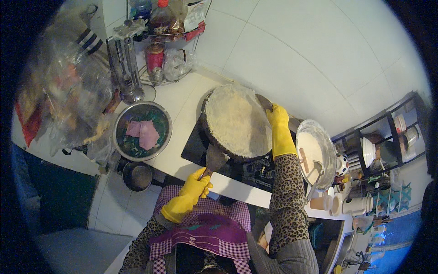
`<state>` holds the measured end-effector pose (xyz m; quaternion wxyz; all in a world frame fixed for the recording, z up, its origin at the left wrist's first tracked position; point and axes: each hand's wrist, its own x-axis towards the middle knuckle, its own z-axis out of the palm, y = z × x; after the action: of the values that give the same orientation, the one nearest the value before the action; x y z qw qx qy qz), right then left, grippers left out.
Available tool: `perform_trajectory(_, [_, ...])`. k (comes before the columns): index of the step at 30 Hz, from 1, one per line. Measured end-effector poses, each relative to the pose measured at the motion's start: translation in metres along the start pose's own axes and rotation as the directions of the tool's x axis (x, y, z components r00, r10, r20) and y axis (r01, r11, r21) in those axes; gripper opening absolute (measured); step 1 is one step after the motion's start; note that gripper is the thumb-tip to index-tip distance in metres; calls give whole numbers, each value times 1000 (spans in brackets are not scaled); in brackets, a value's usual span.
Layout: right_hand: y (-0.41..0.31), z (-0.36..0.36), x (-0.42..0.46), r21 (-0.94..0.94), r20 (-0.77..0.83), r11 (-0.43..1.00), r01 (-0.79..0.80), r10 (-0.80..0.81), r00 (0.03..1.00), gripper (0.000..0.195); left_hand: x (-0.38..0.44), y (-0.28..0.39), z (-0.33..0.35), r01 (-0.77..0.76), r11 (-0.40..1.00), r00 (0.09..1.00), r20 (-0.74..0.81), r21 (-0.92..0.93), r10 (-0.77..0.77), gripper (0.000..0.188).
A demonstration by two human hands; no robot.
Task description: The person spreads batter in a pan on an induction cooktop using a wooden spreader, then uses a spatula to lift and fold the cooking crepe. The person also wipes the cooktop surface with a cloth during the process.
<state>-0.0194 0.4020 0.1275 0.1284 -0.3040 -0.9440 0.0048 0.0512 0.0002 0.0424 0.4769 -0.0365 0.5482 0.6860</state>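
Note:
A pale thin round of batter or flatbread (236, 120) covers the dark round griddle (204, 128) on the black stove. My left hand (191, 191), in a yellow rubber glove, grips the handle of a flat brown spatula (216, 158). Its blade lies against the griddle's near-left rim. My right hand (280, 120), gloved the same way, is at the griddle's right side. Its fingers close around a dark brown flat piece (262, 102) at the edge of the pale sheet. Whether that piece is a scraper or a handle, I cannot tell.
Right of the stove stands a basin (309, 145) of pale batter with a ladle (316, 174) in it. To the left, a steel bowl (164, 150) holds pink cloth (145, 133). Hanging utensils (128, 68) and a corner rack (167, 82) stand behind.

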Motion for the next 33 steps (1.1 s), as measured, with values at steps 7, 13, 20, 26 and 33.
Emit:
perform_trajectory(7, [5,8,23,9,83,1000,-26,25,996,38,9,-2,-5,17,1000,1000,10,-8,-17,47])
perform_trajectory(13, [8,19,42,-97,221,992,81,-58,974,35,11,-7,-4,23,997,999,25,-68,-22,47])
perform_trajectory(20, [2,6,21,54,339,992,116,-128,932,28,11,-11,0,12,996,1000,10,-83,-11,46])
perform_trajectory(26, [-14,-18,-27,30,376,982,185,-182,909,26,11,-8,3,16,994,999,42,-104,-12,49])
perform_trajectory(33, [-9,-14,-82,63,314,944,324,-327,891,24,8,-9,6,-2,987,1000,27,-158,6,47])
